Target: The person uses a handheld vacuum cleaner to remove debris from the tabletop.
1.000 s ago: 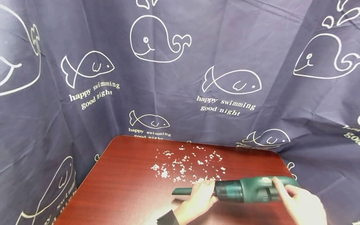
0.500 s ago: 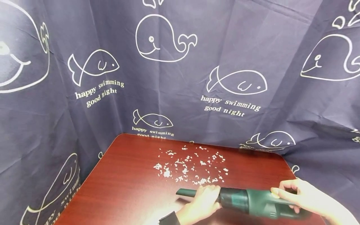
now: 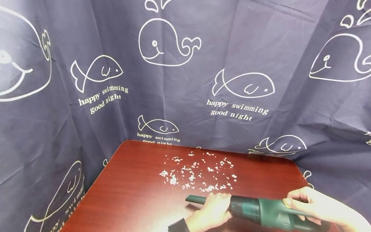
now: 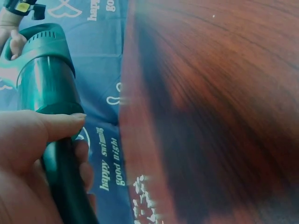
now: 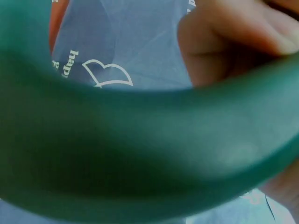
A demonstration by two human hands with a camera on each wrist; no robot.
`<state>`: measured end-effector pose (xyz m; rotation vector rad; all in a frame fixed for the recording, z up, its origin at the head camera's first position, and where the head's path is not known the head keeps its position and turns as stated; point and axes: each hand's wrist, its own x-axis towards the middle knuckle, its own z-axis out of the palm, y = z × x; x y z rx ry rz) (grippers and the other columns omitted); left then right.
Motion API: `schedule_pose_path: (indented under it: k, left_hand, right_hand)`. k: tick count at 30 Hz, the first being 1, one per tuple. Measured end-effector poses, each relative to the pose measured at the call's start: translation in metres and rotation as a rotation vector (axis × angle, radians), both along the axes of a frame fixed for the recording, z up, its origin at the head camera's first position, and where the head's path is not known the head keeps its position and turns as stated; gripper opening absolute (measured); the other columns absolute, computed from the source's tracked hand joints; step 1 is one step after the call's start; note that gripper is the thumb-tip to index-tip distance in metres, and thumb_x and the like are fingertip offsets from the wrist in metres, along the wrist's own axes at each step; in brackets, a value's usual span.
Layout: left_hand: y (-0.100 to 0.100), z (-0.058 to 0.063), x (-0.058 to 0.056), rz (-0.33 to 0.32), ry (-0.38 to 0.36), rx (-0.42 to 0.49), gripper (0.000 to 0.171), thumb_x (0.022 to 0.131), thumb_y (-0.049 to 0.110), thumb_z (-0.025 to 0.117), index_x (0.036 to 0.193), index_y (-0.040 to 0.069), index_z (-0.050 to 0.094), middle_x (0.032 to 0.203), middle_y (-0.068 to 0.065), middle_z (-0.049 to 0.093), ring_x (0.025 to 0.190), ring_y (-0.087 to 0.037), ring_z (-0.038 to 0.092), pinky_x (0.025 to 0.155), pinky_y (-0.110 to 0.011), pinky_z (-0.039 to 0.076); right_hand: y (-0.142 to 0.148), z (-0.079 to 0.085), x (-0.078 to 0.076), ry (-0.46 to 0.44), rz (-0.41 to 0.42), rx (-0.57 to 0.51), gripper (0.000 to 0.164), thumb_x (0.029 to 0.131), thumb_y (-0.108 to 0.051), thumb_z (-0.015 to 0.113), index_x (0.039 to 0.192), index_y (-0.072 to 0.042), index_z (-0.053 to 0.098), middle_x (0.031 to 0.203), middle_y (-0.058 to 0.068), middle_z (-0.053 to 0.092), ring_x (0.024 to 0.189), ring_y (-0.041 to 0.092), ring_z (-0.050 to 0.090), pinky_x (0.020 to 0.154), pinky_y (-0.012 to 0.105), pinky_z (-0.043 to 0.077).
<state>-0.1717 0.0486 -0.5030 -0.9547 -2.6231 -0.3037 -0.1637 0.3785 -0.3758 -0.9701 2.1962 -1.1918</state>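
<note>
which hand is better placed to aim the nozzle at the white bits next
Left, I'd judge: the left grip is wrapped round the nozzle, nearer the white bits. The right grip holds the handle at the opposite end, farther from them.

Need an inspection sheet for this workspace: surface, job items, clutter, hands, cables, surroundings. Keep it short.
Surface: reddish-brown wood-grain tabletop, bright glare at the near side.
Job's things: dark-green handheld vacuum with a translucent mid-section and slim nozzle; whether the tip touches the tabletop is unclear.
Clutter: many small white irregular scraps scattered beyond the vacuum; material can't be told.
Left hand: grips the vacuum at the nozzle end.
Right hand: grips the looped handle.
Cables: nothing seen.
Surroundings: blue-grey fabric curtain, creased, printed with white whales, fish and lettering.
</note>
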Motion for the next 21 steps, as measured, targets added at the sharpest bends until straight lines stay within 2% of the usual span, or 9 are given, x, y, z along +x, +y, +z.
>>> schedule_pose_path:
  k: [4, 6, 8, 10, 12, 13, 19, 21]
  left_hand:
    - [0.002, 0.001, -0.001, -0.017, -0.013, -0.004, 0.029, 0.081, 0.039, 0.081, 0.096, 0.019, 0.066, 0.088, 0.010, 0.069, 0.082, -0.005, 0.066, 0.064, -0.025, 0.038]
    - [0.002, 0.001, -0.002, -0.020, -0.026, 0.003, 0.027, 0.082, 0.038, 0.080, 0.095, 0.020, 0.065, 0.087, 0.010, 0.069, 0.081, -0.005, 0.065, 0.064, -0.025, 0.037]
    - [0.002, -0.001, 0.000, -0.023, -0.040, 0.013, 0.027, 0.082, 0.038, 0.079, 0.095, 0.020, 0.065, 0.086, 0.010, 0.068, 0.081, -0.004, 0.064, 0.064, -0.025, 0.035]
    - [0.004, -0.002, 0.001, -0.027, -0.042, 0.023, 0.027, 0.082, 0.038, 0.079, 0.095, 0.020, 0.064, 0.086, 0.010, 0.067, 0.081, -0.004, 0.063, 0.064, -0.025, 0.034]
    - [0.006, -0.002, 0.001, -0.029, -0.025, 0.030, 0.026, 0.082, 0.038, 0.079, 0.093, 0.020, 0.064, 0.085, 0.011, 0.067, 0.079, -0.004, 0.062, 0.063, -0.025, 0.032]
    - [0.007, -0.003, 0.001, -0.030, -0.011, 0.031, 0.027, 0.081, 0.038, 0.080, 0.093, 0.020, 0.064, 0.085, 0.011, 0.067, 0.079, -0.004, 0.062, 0.063, -0.025, 0.032]
    - [0.012, -0.002, 0.000, -0.045, 0.037, 0.048, 0.026, 0.081, 0.037, 0.080, 0.090, 0.020, 0.063, 0.082, 0.011, 0.067, 0.074, -0.005, 0.062, 0.060, -0.023, 0.030]
    - [0.013, -0.001, 0.000, -0.048, 0.055, 0.042, 0.025, 0.080, 0.036, 0.081, 0.089, 0.020, 0.063, 0.080, 0.011, 0.066, 0.073, -0.005, 0.061, 0.060, -0.023, 0.030]
  right_hand:
    - [0.003, 0.000, 0.004, -0.014, -0.011, 0.000, 0.035, 0.104, 0.006, 0.040, 0.082, -0.011, 0.061, 0.060, 0.012, 0.052, 0.040, -0.007, 0.038, 0.029, 0.020, 0.028]
    - [0.003, 0.000, 0.004, -0.015, -0.007, -0.007, 0.035, 0.104, 0.006, 0.039, 0.082, -0.011, 0.061, 0.060, 0.012, 0.052, 0.041, -0.008, 0.038, 0.029, 0.020, 0.027]
    - [0.003, -0.001, 0.006, -0.074, -0.011, -0.026, 0.034, 0.105, 0.005, 0.038, 0.083, -0.009, 0.061, 0.061, 0.014, 0.050, 0.037, 0.000, 0.035, 0.029, 0.021, 0.025]
    - [0.004, -0.002, 0.008, -0.092, -0.013, -0.042, 0.034, 0.104, 0.007, 0.038, 0.084, -0.008, 0.061, 0.061, 0.016, 0.049, 0.035, 0.010, 0.034, 0.029, 0.022, 0.025]
    - [0.006, 0.000, 0.010, -0.126, -0.016, -0.060, 0.033, 0.105, 0.007, 0.037, 0.085, -0.007, 0.059, 0.062, 0.016, 0.045, 0.035, 0.019, 0.031, 0.030, 0.022, 0.024]
    - [0.007, 0.001, 0.011, -0.145, -0.029, -0.057, 0.032, 0.105, 0.007, 0.037, 0.086, -0.006, 0.059, 0.062, 0.017, 0.042, 0.036, 0.020, 0.030, 0.031, 0.022, 0.024]
    - [0.009, 0.008, 0.021, -0.146, -0.123, 0.007, 0.032, 0.107, 0.003, 0.040, 0.086, -0.010, 0.060, 0.058, 0.015, 0.034, 0.045, -0.003, 0.035, 0.035, 0.022, 0.024]
    - [0.009, 0.007, 0.024, -0.143, -0.133, 0.002, 0.033, 0.107, 0.003, 0.040, 0.087, -0.010, 0.062, 0.058, 0.016, 0.035, 0.044, -0.002, 0.035, 0.035, 0.022, 0.023]
